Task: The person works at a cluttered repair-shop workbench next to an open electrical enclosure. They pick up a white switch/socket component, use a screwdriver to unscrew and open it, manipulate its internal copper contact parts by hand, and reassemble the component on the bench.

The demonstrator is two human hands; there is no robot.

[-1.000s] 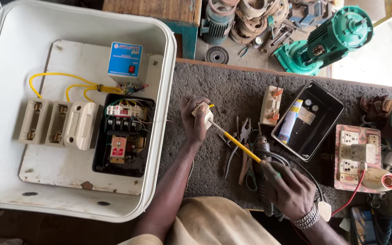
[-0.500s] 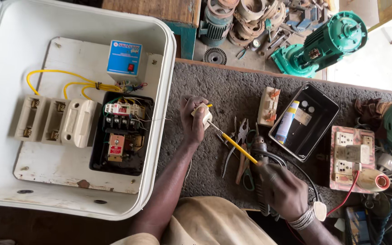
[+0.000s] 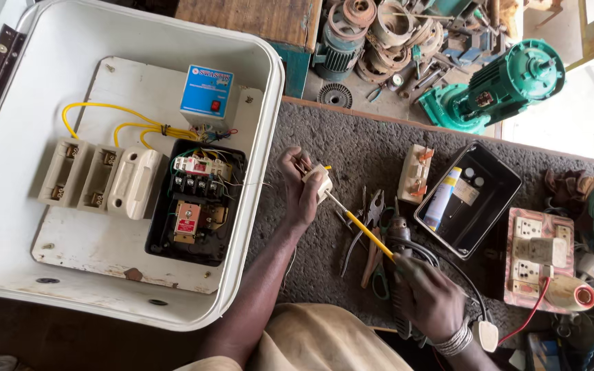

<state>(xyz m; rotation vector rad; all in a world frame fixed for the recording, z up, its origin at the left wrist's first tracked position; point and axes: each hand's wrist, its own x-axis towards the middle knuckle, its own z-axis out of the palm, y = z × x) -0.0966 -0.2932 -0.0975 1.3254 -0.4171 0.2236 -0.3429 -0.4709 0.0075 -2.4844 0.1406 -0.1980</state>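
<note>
My left hand [image 3: 298, 192] grips a small white plug-like electrical fitting [image 3: 319, 182] above the grey bench mat [image 3: 352, 148]. My right hand [image 3: 426, 295] holds a yellow-handled screwdriver [image 3: 364, 235], and its metal tip meets the white fitting. Pliers [image 3: 369, 230] lie on the mat just under the screwdriver. A metal bangle sits on my right wrist.
A big white enclosure [image 3: 252, 206] at the left holds cream fuse carriers [image 3: 97, 180], a black contactor block [image 3: 197, 203], a blue relay box [image 3: 207, 91] and yellow wires. To the right stand a black open box [image 3: 496, 196], a cream switch [image 3: 415, 173], a socket board [image 3: 537, 254] and a green motor [image 3: 510, 82].
Both hands stay on the fitting and the screwdriver, with only a slight shift of the view. The tip remains at the fitting.
</note>
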